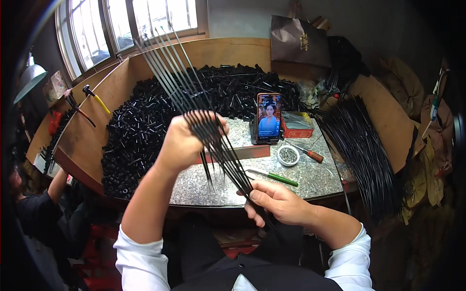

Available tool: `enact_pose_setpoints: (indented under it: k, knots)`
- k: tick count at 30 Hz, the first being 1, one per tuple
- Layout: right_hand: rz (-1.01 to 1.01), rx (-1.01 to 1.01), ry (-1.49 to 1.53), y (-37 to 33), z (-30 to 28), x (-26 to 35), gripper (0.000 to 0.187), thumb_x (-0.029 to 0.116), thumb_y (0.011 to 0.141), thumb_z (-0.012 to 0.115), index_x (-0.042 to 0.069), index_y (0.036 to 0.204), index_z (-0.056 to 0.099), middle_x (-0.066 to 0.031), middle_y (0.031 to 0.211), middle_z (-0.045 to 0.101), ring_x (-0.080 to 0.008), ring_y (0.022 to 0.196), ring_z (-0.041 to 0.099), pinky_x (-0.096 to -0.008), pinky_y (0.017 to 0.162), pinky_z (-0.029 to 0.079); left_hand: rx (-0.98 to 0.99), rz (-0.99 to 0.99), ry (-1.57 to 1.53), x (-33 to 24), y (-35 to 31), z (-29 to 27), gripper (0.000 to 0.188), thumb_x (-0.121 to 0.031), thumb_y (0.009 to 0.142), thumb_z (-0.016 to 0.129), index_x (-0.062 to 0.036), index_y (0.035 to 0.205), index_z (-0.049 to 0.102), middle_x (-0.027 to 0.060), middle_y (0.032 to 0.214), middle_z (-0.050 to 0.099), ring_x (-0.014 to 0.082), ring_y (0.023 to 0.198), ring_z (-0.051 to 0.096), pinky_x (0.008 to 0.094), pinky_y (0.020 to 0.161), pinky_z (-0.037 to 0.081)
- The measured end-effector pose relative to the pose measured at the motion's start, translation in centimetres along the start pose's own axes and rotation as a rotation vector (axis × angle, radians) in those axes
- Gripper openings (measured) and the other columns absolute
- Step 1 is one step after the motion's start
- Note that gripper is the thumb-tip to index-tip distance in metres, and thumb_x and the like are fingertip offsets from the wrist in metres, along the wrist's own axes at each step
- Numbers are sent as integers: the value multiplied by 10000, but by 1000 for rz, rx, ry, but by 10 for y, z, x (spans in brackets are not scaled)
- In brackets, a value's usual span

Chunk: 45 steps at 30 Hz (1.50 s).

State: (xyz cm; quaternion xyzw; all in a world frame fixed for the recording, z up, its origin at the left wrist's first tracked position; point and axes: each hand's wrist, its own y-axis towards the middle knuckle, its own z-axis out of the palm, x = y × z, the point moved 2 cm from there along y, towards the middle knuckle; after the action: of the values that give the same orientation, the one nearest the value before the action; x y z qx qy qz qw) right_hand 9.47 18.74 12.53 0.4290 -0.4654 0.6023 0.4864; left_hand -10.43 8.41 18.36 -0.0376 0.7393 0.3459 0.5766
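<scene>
At the far left, a hammer with a yellow handle (99, 99) rests at the brown wooden side wall (82, 145). Next, a deep heap of short, black, tube-like pieces (133, 131) fills the left and far parts of the grey speckled counter (315, 182). The person's left hand (191, 138) is raised over the counter's left half, its grip closed round the middle of a bundle of long, thin, dark rods (234, 167), whose material cannot be told.

The bundle's long axis slants from upper left, where the paler ends fan out toward the window (116, 24), down to lower right, past the counter's near edge. There the right hand (279, 201) has its grip narrowed on the gathered lower part, thumb against fingers; it is the nearer hand to the lower ends, the left to the fanned ones.

Beyond the right hand stand a lit phone (268, 119), a green-handled metal hook (283, 180), a small round white bowl of tiny pieces (288, 155) and an open red box (297, 132). Along the counter's right edge lies a thick sheaf of long black rods (361, 155).
</scene>
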Motion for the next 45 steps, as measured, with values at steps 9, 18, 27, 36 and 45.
enact_pose_setpoints:
  k: [9,18,27,36,45]
  knots:
    - [27,-121,-127,33,-16,-133,224,182,975,483,-14,975,591,-47,799,632,-117,759,610,-253,713,492,33,153,368,56,-16,-2,197,-2,810,651,-29,999,699,81,838,709,123,777,664,261,709,527]
    - [80,-112,-510,50,-43,-257,284,253,960,510,44,1112,628,-88,970,674,-152,915,614,-283,827,469,642,116,882,78,-115,17,709,-136,749,701,-136,1383,384,123,1427,377,372,1377,240,542,1103,201]
    - [66,46,-848,81,-65,-308,394,291,977,414,94,1307,499,-208,1325,486,-353,1230,447,-396,1036,342,601,130,1094,117,-138,27,837,-550,755,637,-106,1404,352,200,1479,257,382,1375,239,480,1102,240]
    - [-142,-224,-1002,92,-79,-328,485,251,948,461,22,1367,382,-233,1410,366,-370,1297,359,-426,1083,281,546,192,1110,128,-137,34,667,-462,819,625,-97,1347,444,149,1426,378,317,1367,288,452,1110,260]
    - [-50,-100,-941,35,-45,-222,448,221,877,585,-25,1241,499,-286,1174,549,-425,1091,526,-440,939,425,463,162,1174,128,-140,33,747,-501,789,625,-103,1379,400,159,1454,332,323,1362,294,485,1087,258]
